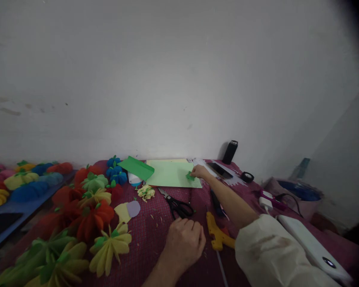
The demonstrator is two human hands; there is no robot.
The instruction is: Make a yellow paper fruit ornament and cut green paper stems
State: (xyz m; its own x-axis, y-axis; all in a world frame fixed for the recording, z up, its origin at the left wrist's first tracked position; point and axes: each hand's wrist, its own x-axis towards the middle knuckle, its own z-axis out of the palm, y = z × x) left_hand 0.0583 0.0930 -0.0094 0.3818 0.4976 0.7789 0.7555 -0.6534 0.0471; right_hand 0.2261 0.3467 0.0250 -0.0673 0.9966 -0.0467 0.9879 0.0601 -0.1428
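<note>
Paper (pixel 170 174), pale green and broad, lay at the far side of the worktop (pixel 151 237), close to the wall (pixel 179 79). Over its right end, from my remote seat, I had the right hand (pixel 200 172) with its fingertips narrowed on a small green piece (pixel 190 176), seemingly pinched at its right edge. The left hand (pixel 185 237) was at the near side, back upward and fingers curled into a loose fist; I could not tell whether anything was hidden in the palm.

Just beyond that fist I saw black-handled scissors (pixel 171 200), blades pointing far and left, toward a heap of yellowish scraps (pixel 146 192). A darker green sheet (pixel 137 167) overlapped the left end of the pale one. Left of the fist lay a lilac piece (pixel 133 208) against a pale yellow piece (pixel 122 213), and farther left spread many petalled shapes in red, yellow, green and blue, among them a yellow one (pixel 111 249) at the near side. On my right, a yellow glue gun (pixel 214 231) lay beneath the right forearm, with a phone (pixel 219 170) and an upright black can (pixel 230 152) farther off.
</note>
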